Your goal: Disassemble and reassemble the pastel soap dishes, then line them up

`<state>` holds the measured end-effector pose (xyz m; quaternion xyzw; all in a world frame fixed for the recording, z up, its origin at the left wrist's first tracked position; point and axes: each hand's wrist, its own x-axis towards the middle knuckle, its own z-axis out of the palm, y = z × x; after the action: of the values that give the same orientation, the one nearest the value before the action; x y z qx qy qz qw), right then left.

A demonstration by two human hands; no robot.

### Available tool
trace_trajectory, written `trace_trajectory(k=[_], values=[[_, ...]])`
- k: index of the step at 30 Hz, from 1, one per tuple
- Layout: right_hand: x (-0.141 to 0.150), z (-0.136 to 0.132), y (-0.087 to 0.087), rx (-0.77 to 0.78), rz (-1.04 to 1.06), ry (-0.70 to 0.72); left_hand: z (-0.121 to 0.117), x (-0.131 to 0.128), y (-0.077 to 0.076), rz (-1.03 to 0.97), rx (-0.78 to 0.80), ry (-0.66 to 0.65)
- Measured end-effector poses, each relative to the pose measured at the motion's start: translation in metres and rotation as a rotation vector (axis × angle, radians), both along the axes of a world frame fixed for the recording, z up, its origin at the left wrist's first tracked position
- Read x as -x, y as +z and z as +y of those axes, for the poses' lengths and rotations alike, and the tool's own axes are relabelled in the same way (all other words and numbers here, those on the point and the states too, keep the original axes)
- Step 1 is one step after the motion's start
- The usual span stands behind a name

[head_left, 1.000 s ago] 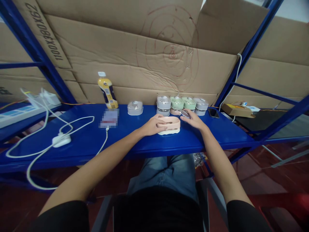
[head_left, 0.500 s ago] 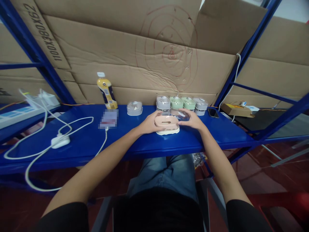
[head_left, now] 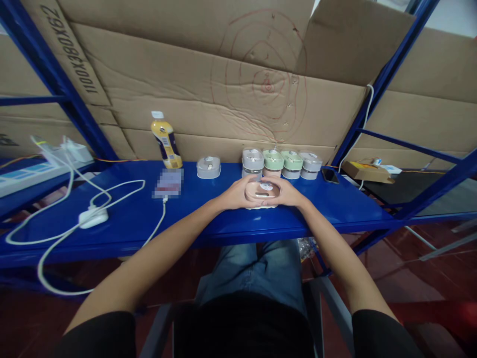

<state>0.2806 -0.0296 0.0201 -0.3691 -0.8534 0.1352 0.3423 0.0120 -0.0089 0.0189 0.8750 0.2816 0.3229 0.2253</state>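
Between my hands, near the front of the blue shelf, is a small pink oval box (head_left: pixel 261 193) with a dark slot in its top. A clear lid (head_left: pixel 266 186) with a round white sticker now sits over it. My left hand (head_left: pixel 237 194) wraps round its left side, and my right hand (head_left: pixel 289 193) wraps round its right side. Both hands are closed on the box, thumbs near its front edge. Beneath it a pale white edge shows; I cannot tell whether that is part of the box.
Behind my hands stand several stacked grey and green boxes (head_left: pixel 273 159). A single grey box (head_left: pixel 208 167), a yellow drink bottle (head_left: pixel 166 141) and a blurred-out device (head_left: pixel 169 184) are to the left. White cables (head_left: pixel 93 216) lie farther left. A phone (head_left: pixel 329 174) lies at right.
My right hand has brought the clear lid from the box's right side onto its top. Both hands now close round the box, which sits slightly farther right in view.
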Motion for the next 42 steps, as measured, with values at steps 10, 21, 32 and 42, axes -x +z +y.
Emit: trace_trajectory(k=[10, 21, 32, 42], values=[[0.0, 0.004, -0.008, 0.02, 0.031, 0.024, 0.011, 0.009, -0.008, 0.014, 0.012, -0.031], [-0.008, 0.005, -0.011, 0.089, -0.005, -0.023, 0.008, 0.017, 0.0, 0.129, -0.001, 0.051], [-0.015, 0.01, -0.016, 0.111, 0.007, -0.214, -0.044, 0.028, -0.014, 0.383, -0.202, 0.888], [-0.016, 0.011, -0.017, 0.115, 0.01, -0.213, 0.039, 0.002, 0.019, 0.409, -0.014, 0.86]])
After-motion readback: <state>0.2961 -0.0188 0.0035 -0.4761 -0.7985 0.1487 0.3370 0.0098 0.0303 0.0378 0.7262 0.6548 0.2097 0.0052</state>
